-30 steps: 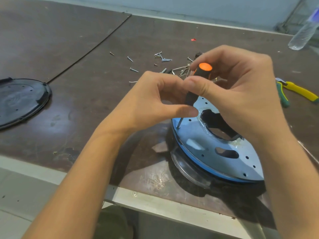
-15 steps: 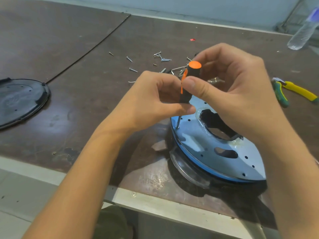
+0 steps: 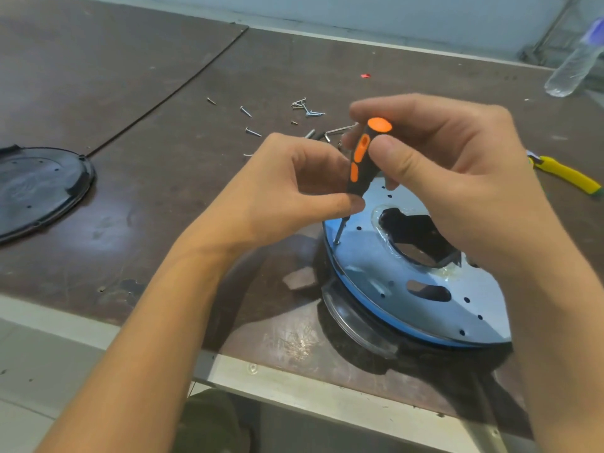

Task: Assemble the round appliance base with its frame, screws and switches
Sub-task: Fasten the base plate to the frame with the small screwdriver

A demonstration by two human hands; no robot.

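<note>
The round appliance base (image 3: 376,282), a shiny metal plate with a blue rim and dark cut-outs, lies near the table's front edge. A screwdriver (image 3: 359,158) with a black and orange handle stands almost upright, its tip on a screw at the plate's left rim. My right hand (image 3: 457,171) grips the top of the handle between thumb and fingers. My left hand (image 3: 294,194) pinches the lower end of the handle where the shaft begins. Loose screws (image 3: 307,107) lie scattered on the table behind the hands.
A black round cover (image 3: 36,188) lies at the left edge. Yellow-handled pliers (image 3: 568,173) lie at the right, a clear plastic bottle (image 3: 575,63) at the far right back. An Allen key (image 3: 340,130) shows behind the hands. The table's metal front edge (image 3: 294,384) runs below the base.
The right hand has turned the screwdriver handle, so its orange stripes now face me. Both hands stay at the same spot on the plate's left rim.
</note>
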